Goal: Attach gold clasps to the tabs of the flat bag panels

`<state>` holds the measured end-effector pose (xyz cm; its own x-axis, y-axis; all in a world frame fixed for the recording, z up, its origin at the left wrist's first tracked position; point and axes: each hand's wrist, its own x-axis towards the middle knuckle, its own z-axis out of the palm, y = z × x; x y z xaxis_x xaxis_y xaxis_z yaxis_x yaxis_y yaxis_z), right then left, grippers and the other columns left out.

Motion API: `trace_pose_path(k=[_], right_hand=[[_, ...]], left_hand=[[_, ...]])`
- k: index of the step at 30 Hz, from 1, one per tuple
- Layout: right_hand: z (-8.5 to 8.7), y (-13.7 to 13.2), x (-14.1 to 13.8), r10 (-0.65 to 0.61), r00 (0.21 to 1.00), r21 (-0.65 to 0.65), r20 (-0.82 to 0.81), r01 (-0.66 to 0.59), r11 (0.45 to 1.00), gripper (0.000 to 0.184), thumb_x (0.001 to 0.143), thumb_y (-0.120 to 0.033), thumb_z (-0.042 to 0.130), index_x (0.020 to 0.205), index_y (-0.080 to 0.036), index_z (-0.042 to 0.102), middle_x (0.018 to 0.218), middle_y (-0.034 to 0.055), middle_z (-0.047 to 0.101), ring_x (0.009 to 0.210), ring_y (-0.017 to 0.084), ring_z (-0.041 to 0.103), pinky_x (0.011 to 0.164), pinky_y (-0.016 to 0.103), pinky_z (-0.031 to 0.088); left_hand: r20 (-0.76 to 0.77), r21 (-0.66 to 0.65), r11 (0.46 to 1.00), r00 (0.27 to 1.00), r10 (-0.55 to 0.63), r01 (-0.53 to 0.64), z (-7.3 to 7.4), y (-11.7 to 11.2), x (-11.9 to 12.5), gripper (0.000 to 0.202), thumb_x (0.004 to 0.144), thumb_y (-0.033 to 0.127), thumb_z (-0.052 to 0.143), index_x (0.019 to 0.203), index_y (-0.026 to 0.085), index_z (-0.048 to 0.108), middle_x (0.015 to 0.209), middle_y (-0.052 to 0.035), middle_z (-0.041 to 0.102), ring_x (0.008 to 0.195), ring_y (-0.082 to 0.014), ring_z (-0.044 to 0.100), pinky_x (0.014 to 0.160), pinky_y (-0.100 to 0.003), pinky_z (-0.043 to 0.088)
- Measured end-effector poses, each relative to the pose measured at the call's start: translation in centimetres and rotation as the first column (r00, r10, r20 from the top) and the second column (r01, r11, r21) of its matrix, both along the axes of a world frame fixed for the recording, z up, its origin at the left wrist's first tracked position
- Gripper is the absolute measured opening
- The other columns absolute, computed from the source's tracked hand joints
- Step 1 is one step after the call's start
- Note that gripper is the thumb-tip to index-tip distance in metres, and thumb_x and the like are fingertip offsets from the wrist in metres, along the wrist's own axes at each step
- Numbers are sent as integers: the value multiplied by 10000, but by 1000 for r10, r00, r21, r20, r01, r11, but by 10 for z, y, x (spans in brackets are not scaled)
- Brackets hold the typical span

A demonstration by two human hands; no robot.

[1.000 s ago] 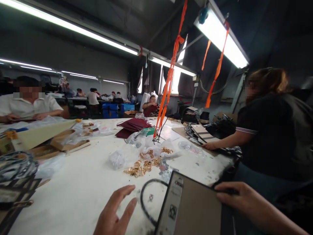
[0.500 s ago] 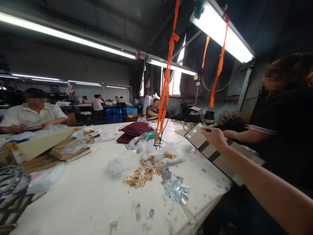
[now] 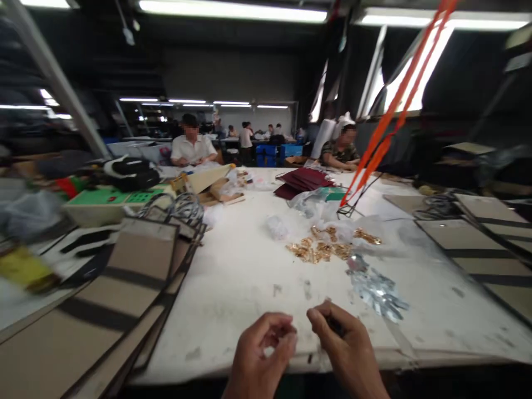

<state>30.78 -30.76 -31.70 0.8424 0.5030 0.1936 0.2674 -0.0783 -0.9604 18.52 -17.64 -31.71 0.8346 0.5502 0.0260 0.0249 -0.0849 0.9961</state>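
Note:
Both of my hands are over the table's front edge. My left hand (image 3: 266, 352) is loosely curled, thumb and fingers a little apart, with nothing visible in it. Close beside it, my right hand (image 3: 349, 346) has its thumb pressed to the bent index finger. Something small may be pinched there, but it is too blurred to make out. Beyond the hands are a pile of gold-coloured metal pieces (image 3: 320, 250) and a pile of flat silver metal plates (image 3: 380, 293). Beige panels with dark bands (image 3: 133, 249) lie at the left, and more banded panels (image 3: 490, 255) at the right.
Dark red panels (image 3: 303, 182) and clear plastic bags (image 3: 276, 227) lie on the white table (image 3: 233, 277). Orange strips (image 3: 386, 127) hang down over it. A green-topped box (image 3: 116, 202) and coiled cords (image 3: 187, 208) stand left. Two people sit across the table.
My right hand has let go of the banded panel at the right and come back to the front edge. My left hand has come into view. The camera has turned left and down.

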Motion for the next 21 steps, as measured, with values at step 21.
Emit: trace_pose_path(k=[21], right_hand=[[-42, 36, -43, 510, 687, -206, 518, -479, 854, 109, 919, -365, 758, 980, -286, 803, 753, 7, 747, 584, 147, 713, 537, 178, 547]], left_hand=[[-132, -363, 932, 990, -44, -7, -1, 39, -90, 301, 669, 324, 862, 834, 162, 669, 699, 6, 674, 565, -104, 605, 515, -203, 519]])
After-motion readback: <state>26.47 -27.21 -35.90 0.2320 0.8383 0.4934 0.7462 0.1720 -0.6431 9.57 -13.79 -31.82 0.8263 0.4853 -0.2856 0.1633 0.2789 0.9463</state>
